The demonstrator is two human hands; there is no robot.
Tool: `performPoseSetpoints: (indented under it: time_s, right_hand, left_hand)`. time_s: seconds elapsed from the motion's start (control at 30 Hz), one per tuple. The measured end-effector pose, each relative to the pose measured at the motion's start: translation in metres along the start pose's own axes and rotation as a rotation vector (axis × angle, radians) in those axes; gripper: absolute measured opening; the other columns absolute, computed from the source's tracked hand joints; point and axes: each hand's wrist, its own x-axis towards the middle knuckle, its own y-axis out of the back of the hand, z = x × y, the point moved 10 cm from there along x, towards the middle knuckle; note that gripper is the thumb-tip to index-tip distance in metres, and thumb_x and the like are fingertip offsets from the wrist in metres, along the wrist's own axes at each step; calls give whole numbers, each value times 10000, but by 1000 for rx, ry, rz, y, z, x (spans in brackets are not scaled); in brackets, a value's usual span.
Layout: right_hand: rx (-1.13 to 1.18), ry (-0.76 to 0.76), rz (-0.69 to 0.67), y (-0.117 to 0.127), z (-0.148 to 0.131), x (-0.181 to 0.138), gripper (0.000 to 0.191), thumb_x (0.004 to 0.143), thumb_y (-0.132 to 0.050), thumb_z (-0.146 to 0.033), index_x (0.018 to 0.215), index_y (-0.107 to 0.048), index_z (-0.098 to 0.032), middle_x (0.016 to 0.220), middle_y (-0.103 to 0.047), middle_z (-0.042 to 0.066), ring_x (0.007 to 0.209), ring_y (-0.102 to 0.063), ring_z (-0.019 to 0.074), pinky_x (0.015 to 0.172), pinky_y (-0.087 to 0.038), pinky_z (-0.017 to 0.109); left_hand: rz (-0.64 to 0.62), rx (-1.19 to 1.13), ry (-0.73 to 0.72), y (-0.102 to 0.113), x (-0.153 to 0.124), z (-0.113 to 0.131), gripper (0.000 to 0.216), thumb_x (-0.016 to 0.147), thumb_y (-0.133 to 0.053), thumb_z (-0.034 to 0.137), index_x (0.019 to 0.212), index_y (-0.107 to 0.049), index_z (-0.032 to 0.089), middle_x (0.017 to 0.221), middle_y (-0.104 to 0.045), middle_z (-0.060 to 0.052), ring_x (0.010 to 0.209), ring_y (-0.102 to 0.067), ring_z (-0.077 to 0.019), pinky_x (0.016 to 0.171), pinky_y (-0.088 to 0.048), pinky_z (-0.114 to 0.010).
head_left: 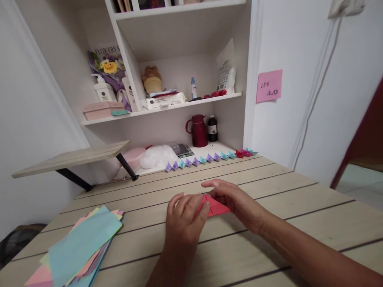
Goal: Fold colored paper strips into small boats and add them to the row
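Note:
A red sheet of origami paper (pixel 217 208), folded into a triangular shape with creases, is between my two hands just above the slatted wooden table (pixel 248 247). My left hand (pixel 184 211) grips its left side, thumb on the near face and fingers curled over the top. At the right corner is my right hand (pixel 235 201), its index finger stretched out to the left and the other fingers bent behind the paper. The right thumb is hidden. Beyond the hands, small folded paper boats (pixel 196 161) in purple, teal, red and pink form a row along the table's far edge.
Loose coloured paper sheets (pixel 86 239) lie piled at the left. Behind them stands a small raised wooden shelf (pixel 74 155) on black legs. At the back, a red jug (pixel 199 130) and a dark bottle (pixel 212 128) stand under a white shelf (pixel 209 99).

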Motion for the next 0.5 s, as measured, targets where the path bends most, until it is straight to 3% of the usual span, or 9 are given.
performPoseSetpoints:
  time_s: [0.1,0.27,0.5]
  right_hand:
    - [-51,18,-58,-5,-1,1,420,715,-775,-352,1084,-642,-202,716,-642,-34,683,-604,120,681,-471,254]
    - [-49,16,-110,-12,3,3,454,680,-786,-327,1085,-630,-194,728,-637,-27,652,-604,129,630,-500,278]
    - [-95,113,29,3,-3,10,393,653,-776,-328,996,-651,-182,690,-623,-28,591,-573,113,573,-452,255]
  left_hand:
    - [27,-3,47,-1,-2,-5,364,854,-520,54,1065,-675,308,1084,-686,-52,1013,-590,-200,982,-375,-420]
    - [98,-46,216,-3,-10,-28,410,834,-511,48,1066,-689,335,1102,-633,-63,1002,-579,-225,921,-417,-434]
    - [17,-437,668,-32,-33,-66,513,767,-569,91,1249,-556,266,1097,-573,-69,912,-616,-193,820,-512,-348]
